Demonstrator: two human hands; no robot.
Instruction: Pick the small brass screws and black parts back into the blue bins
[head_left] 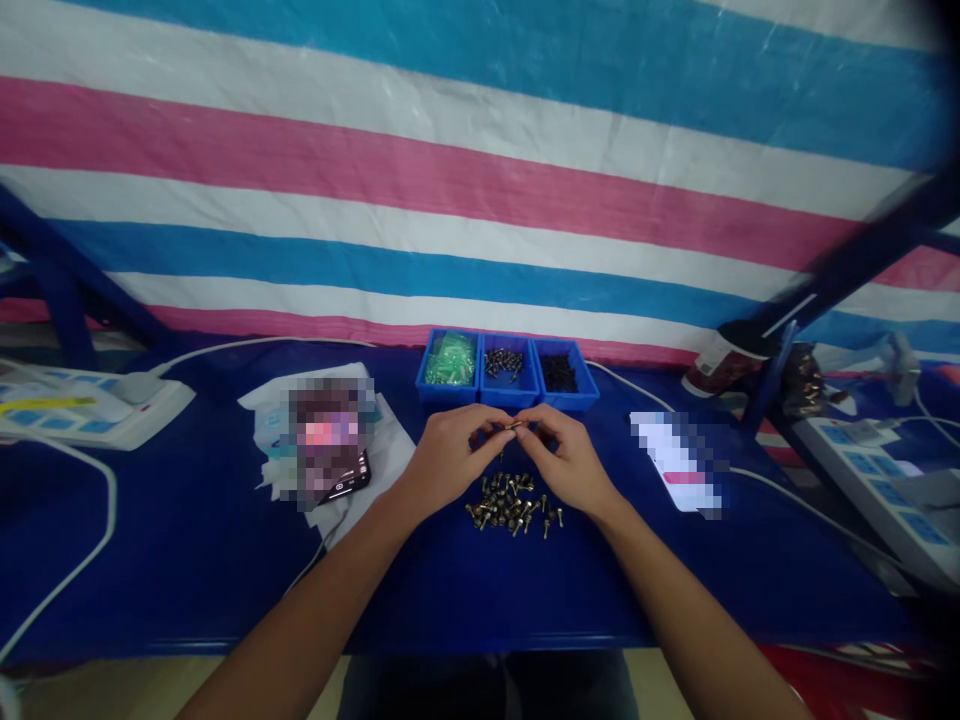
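Observation:
Both hands meet at the middle of the blue table, fingertips pinched around one small brass-coloured part (512,427). My left hand (455,452) grips it from the left, and my right hand (566,455) from the right. Just below them lies a loose pile of small brass-coloured screw-like pieces (510,503). Beyond my hands stand three blue bins side by side: the left bin (448,394) holds a green plastic bag, the middle bin (510,397) small metal pieces, and the right bin (574,400) black pieces.
A phone (349,484) lies on white paper and plastic (390,440) at the left. Another lit phone (679,465) is at the right. Power strips (150,415) (877,480) with white cables flank the table. A dark cup (720,360) stands at the back right.

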